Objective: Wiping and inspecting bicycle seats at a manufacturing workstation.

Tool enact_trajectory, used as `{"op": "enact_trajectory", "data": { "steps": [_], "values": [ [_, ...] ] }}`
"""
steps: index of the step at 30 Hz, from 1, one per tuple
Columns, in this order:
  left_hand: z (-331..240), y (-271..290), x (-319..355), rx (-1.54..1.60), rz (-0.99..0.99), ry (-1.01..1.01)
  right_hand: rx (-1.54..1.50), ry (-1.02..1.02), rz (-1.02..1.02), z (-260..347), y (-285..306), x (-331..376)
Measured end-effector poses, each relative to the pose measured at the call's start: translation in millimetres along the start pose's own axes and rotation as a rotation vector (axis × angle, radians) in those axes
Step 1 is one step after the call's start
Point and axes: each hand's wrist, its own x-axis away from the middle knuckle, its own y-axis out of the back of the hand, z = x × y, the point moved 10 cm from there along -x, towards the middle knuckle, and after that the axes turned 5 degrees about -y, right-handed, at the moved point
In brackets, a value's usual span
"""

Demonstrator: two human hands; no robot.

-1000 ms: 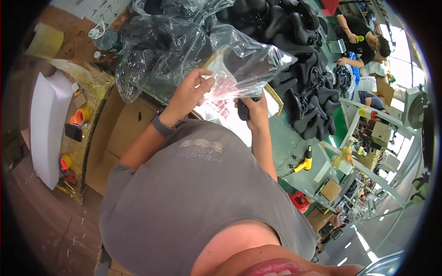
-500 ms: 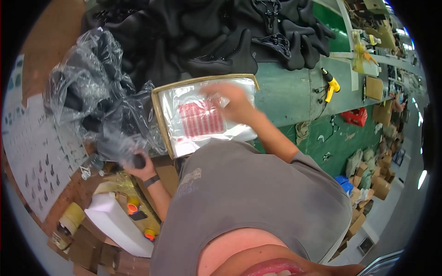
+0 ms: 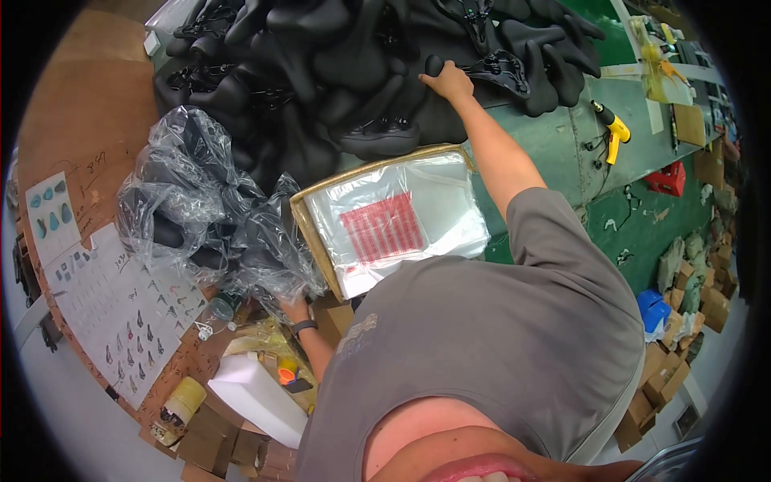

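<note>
My right hand (image 3: 450,82), arm stretched out, grips the narrow nose of a black bicycle saddle (image 3: 434,63) at the edge of a big heap of saddles (image 3: 345,56). Down at the left, my left hand (image 3: 294,309) is beside a pile of saddles in clear plastic bags (image 3: 201,201). Its fingers are mostly hidden by the plastic. In front of my body an open carton holds a stack of clear plastic bags (image 3: 450,201) with a red printed block. The carton's rim (image 3: 301,217) shows on its left side.
A yellow and black heat gun (image 3: 614,135) lies on the green bench (image 3: 554,153) at right. Left are a sheet of small pictures (image 3: 132,321), a white foam block (image 3: 253,394) and a tape roll (image 3: 185,398). A red crate (image 3: 666,178) stands beyond the bench.
My right hand has gone from above the plastic bags out to the saddle heap and taken hold of a saddle nose. My left hand has let the dark bagged end go out of sight.
</note>
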Motion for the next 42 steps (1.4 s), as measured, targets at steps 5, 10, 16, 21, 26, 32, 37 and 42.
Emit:
{"op": "enact_trajectory", "data": {
  "steps": [5, 10, 16, 21, 26, 32, 37, 42],
  "values": [
    [12, 92, -23, 0.505, -0.295, 0.048, -0.076, 0.173, -0.131, -24, 67, 51],
    [-1, 106, -32, 0.248, -0.278, 0.054, -0.414, 0.186, -0.33, -133, 121, 170],
    [7, 93, -39, 0.332, -0.265, 0.133, -0.027, -0.087, -0.055, -294, 11, 249],
    [-32, 195, -27, 0.391, -0.456, 0.144, -1.232, -0.682, 0.544, -375, -109, 305],
    [-131, 323, 19, 0.759, -0.794, -0.143, -1.484, -0.573, 0.408, -330, -62, 325],
    [-343, 434, 142, 0.964, -0.656, -1.233, -1.36, 0.159, 0.038, -157, 90, 416],
    [-417, 493, 278, 0.696, -0.679, -1.825, -1.959, 0.308, 0.902, -38, 99, 487],
    [-440, 515, 243, 0.353, -0.798, -1.551, -1.412, 0.437, 0.27, -29, 106, 509]
  ]
}}
